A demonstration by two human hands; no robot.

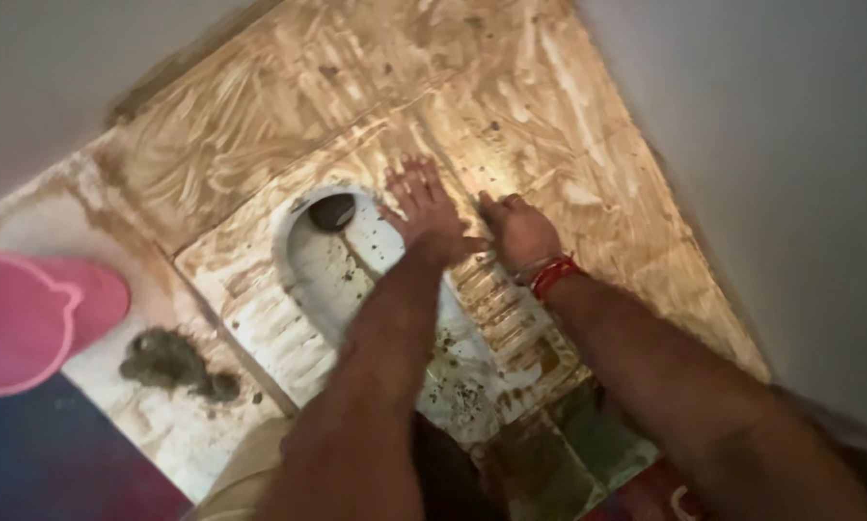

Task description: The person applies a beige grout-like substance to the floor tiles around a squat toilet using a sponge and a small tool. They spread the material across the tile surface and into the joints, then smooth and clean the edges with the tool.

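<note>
White squat toilet pan [327, 275], oval, mud-smeared, sits centre in streaky brown wet floor [289, 87]. Left hand [422, 207] flat, fingers spread, on pan's right rim – gripping nothing. Right hand [518, 230], red wrist thread [554, 275], presses ribbed footrest [506, 314] – fingers curled, grip unclear. Pink plastic tub [28, 318] far left.

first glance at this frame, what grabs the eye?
Two bare hands pressed flat at the centre: the left hand on the rim of a white squat toilet pan set in the floor, the right hand, with a red wrist thread, on the mud-smeared floor beside it. At the left edge sits a bright pink plastic tub, with a grey lump of wet mortar just right of it.
</note>
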